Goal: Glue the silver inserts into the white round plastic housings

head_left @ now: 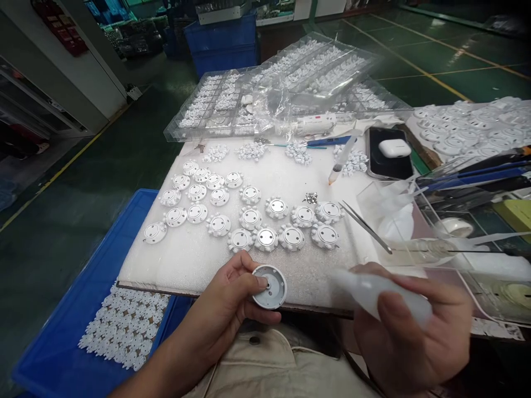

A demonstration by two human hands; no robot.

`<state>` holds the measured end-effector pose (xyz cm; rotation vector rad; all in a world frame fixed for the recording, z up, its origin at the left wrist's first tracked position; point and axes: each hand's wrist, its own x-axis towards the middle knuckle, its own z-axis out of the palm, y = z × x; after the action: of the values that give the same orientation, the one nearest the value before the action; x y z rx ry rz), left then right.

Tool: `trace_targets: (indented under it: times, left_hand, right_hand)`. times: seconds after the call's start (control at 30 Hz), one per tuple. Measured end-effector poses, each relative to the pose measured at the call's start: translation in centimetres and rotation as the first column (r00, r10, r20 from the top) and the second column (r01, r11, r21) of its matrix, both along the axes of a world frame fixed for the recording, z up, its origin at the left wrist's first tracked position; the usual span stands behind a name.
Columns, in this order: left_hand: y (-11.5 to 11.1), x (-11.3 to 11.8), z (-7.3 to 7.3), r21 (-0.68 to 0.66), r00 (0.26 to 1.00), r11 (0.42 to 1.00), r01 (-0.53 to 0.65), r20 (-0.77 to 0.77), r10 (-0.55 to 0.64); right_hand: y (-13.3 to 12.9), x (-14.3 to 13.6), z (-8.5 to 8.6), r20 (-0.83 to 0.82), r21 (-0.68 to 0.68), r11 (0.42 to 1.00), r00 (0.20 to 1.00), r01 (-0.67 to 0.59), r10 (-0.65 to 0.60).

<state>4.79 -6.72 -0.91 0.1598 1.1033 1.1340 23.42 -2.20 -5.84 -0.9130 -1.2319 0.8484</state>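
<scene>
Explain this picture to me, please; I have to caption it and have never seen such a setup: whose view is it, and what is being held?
There is no machine here: these are a person's own hands, seen by a camera worn on that person's head, looking forward and down. The left hand holds a shallow round white part, its hollow side showing. The right hand grips a whitish bottle, blurred in the picture. Before them, a white board carries loose groups of finished-looking white discs, small piles of white pieces and a dark phone with a white case on top.
</scene>
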Motion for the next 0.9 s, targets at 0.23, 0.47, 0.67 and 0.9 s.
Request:
trace_targets:
  times: [0.23,0.47,0.67,0.9]
  left_hand:
    - [0.6,-0.1,-0.1,0.005,0.999,1.0,-0.03,-0.017,0.03]
    - [0.4,-0.1,-0.3,-0.004,1.0,1.0,-0.007,-0.031,0.007]
    - [0.3,-0.1,0.0,-0.039,0.999,0.999,0.001,-0.046,-0.003]
    - [0.4,0.1,-0.1,-0.024,1.0,1.0,0.004,-0.028,-0.005]
  right_hand:
    - [0.9,-0.5,-2.0,0.338,-0.041,0.989,0.929,-0.144,0.149]
    - [1.5,1.5,-1.3,0.333,0.357,0.913,0.887,0.194,-0.319]
    - [4.2,5.4,0.6,0.365,0.373,0.732,0.635,0.571,-0.681]
    - [5.3,6.0,1.9,0.661,0.347,0.724,0.392,0.596,-0.64]
